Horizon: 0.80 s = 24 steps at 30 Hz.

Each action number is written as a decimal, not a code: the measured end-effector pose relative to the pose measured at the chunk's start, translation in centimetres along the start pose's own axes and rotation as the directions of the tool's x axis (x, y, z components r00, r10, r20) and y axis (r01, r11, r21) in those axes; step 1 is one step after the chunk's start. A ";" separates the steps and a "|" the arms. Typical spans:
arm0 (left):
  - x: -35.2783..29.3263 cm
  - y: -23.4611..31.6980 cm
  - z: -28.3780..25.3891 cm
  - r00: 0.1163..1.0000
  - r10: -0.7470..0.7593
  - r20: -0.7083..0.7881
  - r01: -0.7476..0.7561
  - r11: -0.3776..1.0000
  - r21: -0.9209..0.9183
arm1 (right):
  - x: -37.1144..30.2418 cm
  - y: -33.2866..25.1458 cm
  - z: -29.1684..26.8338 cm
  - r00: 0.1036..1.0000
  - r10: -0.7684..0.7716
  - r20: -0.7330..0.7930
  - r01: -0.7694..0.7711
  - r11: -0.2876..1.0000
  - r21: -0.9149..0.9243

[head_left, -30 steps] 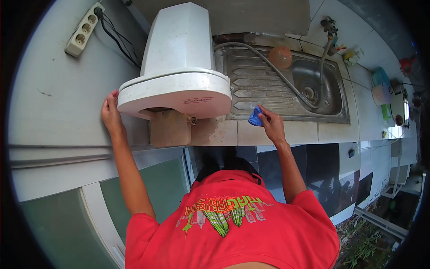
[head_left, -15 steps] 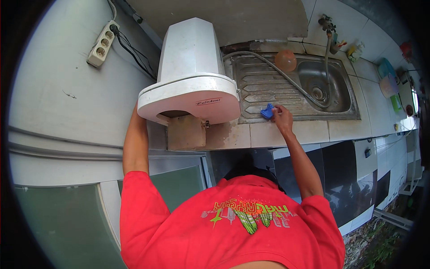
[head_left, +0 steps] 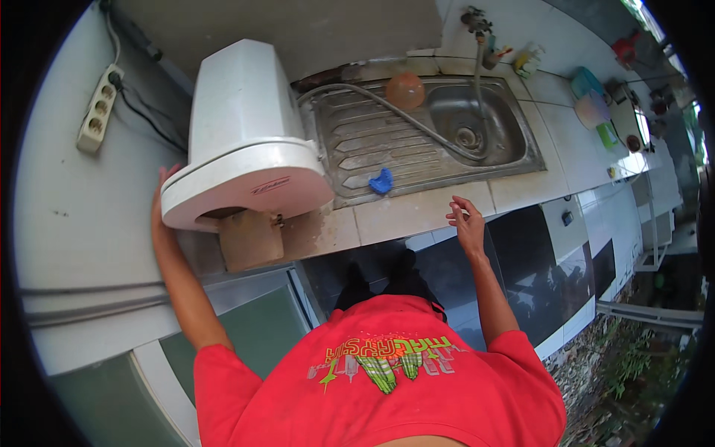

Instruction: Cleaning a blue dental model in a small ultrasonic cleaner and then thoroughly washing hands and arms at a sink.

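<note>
My left hand (head_left: pixel 165 186) rests along the left side of a white bench machine (head_left: pixel 246 100), which looks like a plaster model trimmer. Its fingers show only in part there, stretched out behind the casing, with nothing seen in them. At the machine's front, below an opening, juts a small stained plate (head_left: pixel 252 240). My right hand (head_left: pixel 466 218) hovers over the counter's front edge, fingers apart and holding nothing. A blue arch-shaped piece, like a dental mould (head_left: pixel 381 182), lies on the ribbed drainboard near its front rim, apart from both hands.
An orange ball-like object (head_left: pixel 405 90) stands by the steel sink (head_left: pixel 514 153), and a grey hose (head_left: pixel 395 112) crosses the drainboard. A tap (head_left: pixel 475 21) and a soap bottle (head_left: pixel 528 61) are behind. The power strip (head_left: pixel 97 112) hangs on the left wall.
My right hand has let go of the blue mould and drawn back to the right, leaving it on the drainboard. The view has turned, so the scene shifts left; my left hand stays by the machine.
</note>
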State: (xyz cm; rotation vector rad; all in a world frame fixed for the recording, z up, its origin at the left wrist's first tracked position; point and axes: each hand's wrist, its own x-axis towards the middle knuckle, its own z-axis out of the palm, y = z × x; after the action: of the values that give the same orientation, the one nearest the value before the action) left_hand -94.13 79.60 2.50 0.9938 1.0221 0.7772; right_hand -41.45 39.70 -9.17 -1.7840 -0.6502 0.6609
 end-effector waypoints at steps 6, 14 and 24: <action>-13.0 0.8 10.3 0.546 0.660 -0.516 -0.390 0.745 0.541 | 7.7 0.3 -6.0 0.996 -0.055 -0.074 0.059 0.997 0.058; -13.3 -16.0 37.6 0.638 0.708 -0.304 -0.327 0.606 0.725 | 31.9 -4.3 -11.0 0.897 -0.433 -0.084 0.404 0.883 -0.238; -3.8 -27.5 47.8 0.814 0.378 -0.441 0.337 0.312 0.888 | 50.5 -7.6 -4.7 0.956 -0.283 0.074 0.292 0.936 -0.196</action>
State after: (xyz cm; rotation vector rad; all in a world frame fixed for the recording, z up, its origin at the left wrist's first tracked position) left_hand -48.67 52.19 -12.85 1.8707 2.2018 0.4042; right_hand -3.77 74.39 -6.88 -1.8163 -1.0194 0.4468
